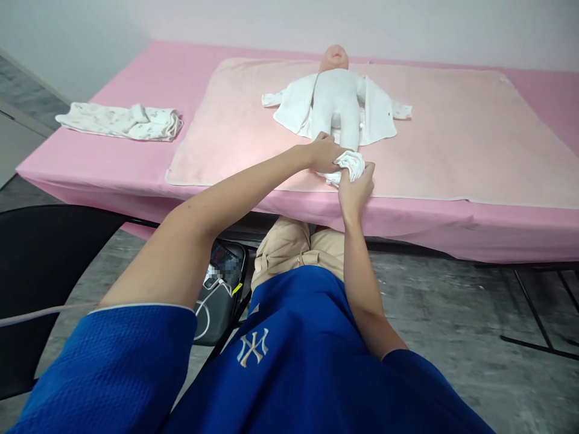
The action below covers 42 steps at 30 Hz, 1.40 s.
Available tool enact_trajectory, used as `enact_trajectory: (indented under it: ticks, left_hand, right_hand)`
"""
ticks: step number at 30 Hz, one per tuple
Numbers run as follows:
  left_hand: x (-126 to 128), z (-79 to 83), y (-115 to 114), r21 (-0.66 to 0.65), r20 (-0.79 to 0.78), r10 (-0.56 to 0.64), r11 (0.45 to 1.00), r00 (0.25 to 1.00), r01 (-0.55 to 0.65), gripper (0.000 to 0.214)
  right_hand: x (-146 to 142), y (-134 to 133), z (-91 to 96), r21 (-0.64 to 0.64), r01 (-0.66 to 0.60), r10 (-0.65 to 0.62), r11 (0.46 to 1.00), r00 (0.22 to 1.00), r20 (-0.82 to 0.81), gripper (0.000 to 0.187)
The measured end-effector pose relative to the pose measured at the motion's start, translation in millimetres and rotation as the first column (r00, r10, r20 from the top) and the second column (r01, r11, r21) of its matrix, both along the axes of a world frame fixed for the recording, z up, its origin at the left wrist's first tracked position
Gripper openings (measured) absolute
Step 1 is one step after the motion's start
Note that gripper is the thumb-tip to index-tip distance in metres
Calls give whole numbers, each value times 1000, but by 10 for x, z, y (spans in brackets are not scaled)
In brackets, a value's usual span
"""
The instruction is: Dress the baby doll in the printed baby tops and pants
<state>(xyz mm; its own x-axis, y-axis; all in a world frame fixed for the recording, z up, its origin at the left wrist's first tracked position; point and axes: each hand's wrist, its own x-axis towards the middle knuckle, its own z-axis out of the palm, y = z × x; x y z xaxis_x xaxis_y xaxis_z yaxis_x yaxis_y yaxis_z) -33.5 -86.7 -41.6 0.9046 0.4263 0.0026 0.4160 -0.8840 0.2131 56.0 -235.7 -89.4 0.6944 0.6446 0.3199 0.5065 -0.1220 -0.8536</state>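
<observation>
A baby doll (337,90) with a white cloth body lies on its back, legs toward me. Spread out beneath it is an unfastened white baby jacket (380,111), its sleeves stretched to both sides. At the doll's feet, a white baby garment (351,163) is gathered into a bunch; its kind cannot be made out. My left hand (324,152) is closed beside the doll's lower leg and grips the left side of this bunch. On the near right side, the fingers of my right hand (356,188) are wrapped round it. The doll's feet are hidden by my hands and the cloth.
A peach-coloured mat (452,138) covers much of the pink-draped table (149,78). Folded white printed baby clothes (122,122) lie on the left. A black chair (49,259) stands at lower left, near a dark case (221,319) with a phone and white cable on it.
</observation>
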Motion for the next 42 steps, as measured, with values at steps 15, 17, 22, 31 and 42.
enact_trajectory:
  ticks: [15, 17, 22, 31, 42]
  left_hand:
    - [-142, -27, 74, -96, 79, 6, 995, 997, 1, 51]
    - [-145, -66, 72, -82, 112, 37, 996, 993, -28, 57]
    - [-144, -80, 37, -76, 115, 74, 995, 991, -66, 66]
    - [-94, -24, 15, -81, 48, 90, 993, 995, -86, 73]
    - [-129, 96, 27, -134, 61, 108, 986, 992, -99, 67]
  right_hand:
    - [170, -8, 70, -127, -100, 107, 987, 993, 56, 27]
    - [220, 4, 103, -175, -104, 119, 979, 990, 77, 31]
    - [363, -4, 107, -193, -121, 143, 974, 985, 102, 34]
    - [526, -14, 120, -228, -126, 186, 965, 946, 264, 20]
    - [922, 321, 177, -102, -502, 460, 859, 843, -278, 23]
